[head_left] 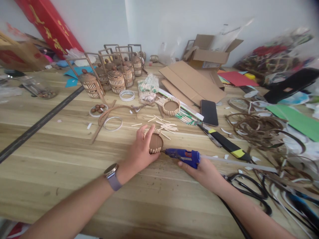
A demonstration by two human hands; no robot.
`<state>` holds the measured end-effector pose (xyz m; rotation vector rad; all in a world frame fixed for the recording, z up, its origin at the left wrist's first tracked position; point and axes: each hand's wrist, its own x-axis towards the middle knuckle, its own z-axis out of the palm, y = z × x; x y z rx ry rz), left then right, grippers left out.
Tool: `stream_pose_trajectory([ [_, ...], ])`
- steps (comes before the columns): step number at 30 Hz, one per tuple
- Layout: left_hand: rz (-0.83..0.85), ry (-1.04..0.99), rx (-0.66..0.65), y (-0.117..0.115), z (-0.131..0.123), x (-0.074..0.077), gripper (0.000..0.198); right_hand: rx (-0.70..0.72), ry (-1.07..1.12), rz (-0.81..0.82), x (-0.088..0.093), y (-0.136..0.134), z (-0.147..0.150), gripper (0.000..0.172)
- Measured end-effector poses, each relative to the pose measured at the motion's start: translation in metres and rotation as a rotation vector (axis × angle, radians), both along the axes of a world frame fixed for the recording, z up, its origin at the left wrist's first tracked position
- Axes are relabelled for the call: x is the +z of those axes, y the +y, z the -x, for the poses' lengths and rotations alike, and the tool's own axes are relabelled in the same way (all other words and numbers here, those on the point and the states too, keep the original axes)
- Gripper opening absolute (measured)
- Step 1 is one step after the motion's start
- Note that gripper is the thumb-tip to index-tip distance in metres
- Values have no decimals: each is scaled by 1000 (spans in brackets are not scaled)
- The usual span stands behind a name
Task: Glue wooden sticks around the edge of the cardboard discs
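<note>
My left hand [142,149] is closed around a small round cardboard basket [156,143] edged with short wooden sticks, holding it tilted on the wooden table [74,159]. A watch sits on that wrist. My right hand [203,171] grips a blue hot glue gun [183,156]. Its nozzle points left and touches the basket's rim. A clear glue stick [236,163] juts out of the gun's back. Loose wooden sticks [164,126] lie just behind the basket.
A second stick-rimmed basket [171,106], tape rings [113,123], a dish of beads [98,109] and several finished wooden lanterns [116,79] stand behind. Cardboard sheets [191,83], a black phone [209,112], a yellow-black knife [228,144], brown strip coils [254,127] and black cables [249,189] lie at right.
</note>
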<state>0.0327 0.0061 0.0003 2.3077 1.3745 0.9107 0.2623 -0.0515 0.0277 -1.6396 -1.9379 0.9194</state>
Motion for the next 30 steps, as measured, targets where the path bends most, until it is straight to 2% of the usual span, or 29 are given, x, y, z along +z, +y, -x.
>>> stream_pose_trajectory([
  [22, 27, 6, -5, 0, 0, 2, 106, -5, 1, 27, 1, -2, 3, 39],
  [26, 1, 8, -25, 1, 1, 1, 108, -86, 67, -11, -1, 1, 0, 36],
  [28, -12, 13, -32, 1, 1, 1, 110, -126, 116, 39, 1, 3, -5, 39],
  [30, -18, 12, -30, 1, 1, 1, 112, -103, 191, 176, 5, 4, -12, 48],
])
